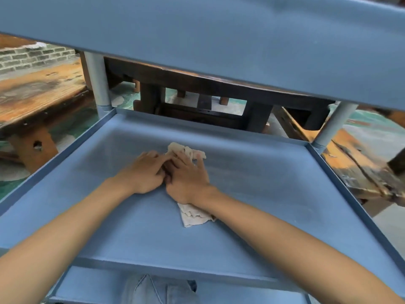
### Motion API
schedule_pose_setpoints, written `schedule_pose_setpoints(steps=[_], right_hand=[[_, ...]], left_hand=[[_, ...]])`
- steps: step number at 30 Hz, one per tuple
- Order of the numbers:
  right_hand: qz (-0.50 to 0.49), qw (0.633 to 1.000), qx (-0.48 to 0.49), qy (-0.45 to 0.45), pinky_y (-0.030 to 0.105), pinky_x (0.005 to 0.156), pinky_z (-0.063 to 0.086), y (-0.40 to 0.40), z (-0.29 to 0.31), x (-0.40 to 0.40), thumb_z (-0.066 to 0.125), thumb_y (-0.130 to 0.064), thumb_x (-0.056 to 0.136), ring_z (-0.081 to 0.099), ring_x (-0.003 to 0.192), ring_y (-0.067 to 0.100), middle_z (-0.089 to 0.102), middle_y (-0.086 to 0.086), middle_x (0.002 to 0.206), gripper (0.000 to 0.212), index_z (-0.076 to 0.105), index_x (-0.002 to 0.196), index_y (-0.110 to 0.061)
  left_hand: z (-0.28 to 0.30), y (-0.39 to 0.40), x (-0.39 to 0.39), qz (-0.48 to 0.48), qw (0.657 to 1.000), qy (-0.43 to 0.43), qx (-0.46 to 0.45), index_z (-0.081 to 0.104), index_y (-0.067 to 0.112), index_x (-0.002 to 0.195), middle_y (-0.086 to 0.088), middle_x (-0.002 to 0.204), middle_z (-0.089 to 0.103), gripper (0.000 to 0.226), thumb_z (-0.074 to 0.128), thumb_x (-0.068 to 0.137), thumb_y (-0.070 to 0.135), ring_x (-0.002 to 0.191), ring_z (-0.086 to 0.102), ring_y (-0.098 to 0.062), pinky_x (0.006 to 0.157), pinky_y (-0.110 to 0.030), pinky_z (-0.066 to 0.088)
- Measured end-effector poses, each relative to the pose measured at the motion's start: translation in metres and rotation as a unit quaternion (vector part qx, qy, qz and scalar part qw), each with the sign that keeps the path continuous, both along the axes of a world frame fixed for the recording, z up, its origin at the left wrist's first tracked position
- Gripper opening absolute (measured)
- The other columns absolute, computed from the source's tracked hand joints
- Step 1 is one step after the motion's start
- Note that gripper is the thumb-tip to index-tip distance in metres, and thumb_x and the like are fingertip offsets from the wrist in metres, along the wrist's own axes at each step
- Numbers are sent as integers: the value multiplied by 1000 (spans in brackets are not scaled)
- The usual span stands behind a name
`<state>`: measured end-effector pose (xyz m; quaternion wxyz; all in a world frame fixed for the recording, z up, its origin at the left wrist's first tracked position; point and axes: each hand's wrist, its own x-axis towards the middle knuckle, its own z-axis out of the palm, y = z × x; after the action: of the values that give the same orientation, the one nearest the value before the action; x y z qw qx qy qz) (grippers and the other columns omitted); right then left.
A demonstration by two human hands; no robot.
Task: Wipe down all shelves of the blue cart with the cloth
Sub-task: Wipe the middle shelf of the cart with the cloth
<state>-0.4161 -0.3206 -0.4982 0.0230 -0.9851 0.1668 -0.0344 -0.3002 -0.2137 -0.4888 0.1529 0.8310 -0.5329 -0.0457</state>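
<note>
The blue cart's middle shelf [274,183] fills the view, a shallow tray with raised rims. A crumpled off-white cloth [192,215] lies near its centre, showing beyond my fingers and behind my wrist. My right hand [188,176] lies flat on the cloth, fingers spread and pressing it to the shelf. My left hand [144,172] sits beside it, its fingers reaching over onto the right hand and the cloth's far edge. The top shelf's underside [219,40] hangs overhead. A strip of the bottom shelf [92,288] shows below.
Grey posts [98,82] [335,126] hold the top shelf at the far corners. Worn wooden benches [37,93] [359,167] stand left and right of the cart, a dark wooden table [208,88] behind it. My jeans [157,290] show at the bottom edge.
</note>
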Motion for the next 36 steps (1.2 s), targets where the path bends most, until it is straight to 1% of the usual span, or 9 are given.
schedule_pose_setpoints(steps=[5,14,18,21,24,28,31,33,36], right_hand=[[-75,995,-52,51,60,121,-6,-65,0,-39,17,-40,104,-3,157,14,12,-8,170,60,16,162,-23],[-274,954,-70,95,56,124,-9,-196,10,-159,13,-52,100,-3,158,19,13,-1,170,72,17,162,-15],[-362,921,-96,106,49,125,12,-225,20,-208,13,-63,100,27,152,27,39,12,160,81,49,147,-9],[-367,902,-120,194,39,93,46,-226,29,-227,7,-66,99,59,116,32,65,16,125,78,62,137,-25],[-344,894,-136,254,29,61,42,-219,42,-234,5,-60,101,52,69,21,56,7,81,67,52,143,-40],[-340,895,-124,261,26,46,32,-216,50,-242,11,-53,104,49,55,16,50,5,69,55,24,157,-43],[-341,892,-106,279,22,47,37,-217,55,-254,2,-71,94,56,54,11,57,1,68,80,58,138,-33],[-358,894,-55,262,22,51,43,-215,60,-262,-1,-93,73,66,54,10,65,0,71,107,73,104,-22],[-354,899,56,253,25,53,47,-208,76,-274,21,-109,52,70,66,11,61,-3,84,102,59,75,-17]], left_hand=[[2,-43,-34,-52,998,10,15,43,24,144,-5,146,43,45,42,99,29,135,39,-25,107,-38,38],[7,-75,-72,-122,992,21,38,50,21,136,0,141,44,39,40,99,20,128,45,-23,104,-34,39],[9,-78,-77,-131,990,20,46,55,23,127,1,129,47,33,41,97,18,119,49,-22,100,-35,43],[9,-80,-81,-133,990,13,49,56,27,112,5,114,44,22,40,97,20,113,51,-21,95,-36,44],[10,-80,-86,-141,989,5,49,59,24,113,6,109,45,24,41,98,23,109,52,-19,93,-34,44],[10,-75,-91,-145,988,7,48,62,23,117,6,106,46,28,42,98,26,110,52,-17,91,-31,42],[12,-69,-91,-144,989,11,45,62,22,118,6,106,46,29,42,98,26,115,49,-18,94,-30,40],[14,-63,-90,-139,989,8,45,63,21,116,4,107,49,27,43,98,26,116,48,-18,95,-31,40],[14,-57,-90,-135,990,3,47,64,20,113,-1,113,56,26,44,97,27,117,48,-20,99,-35,41]])
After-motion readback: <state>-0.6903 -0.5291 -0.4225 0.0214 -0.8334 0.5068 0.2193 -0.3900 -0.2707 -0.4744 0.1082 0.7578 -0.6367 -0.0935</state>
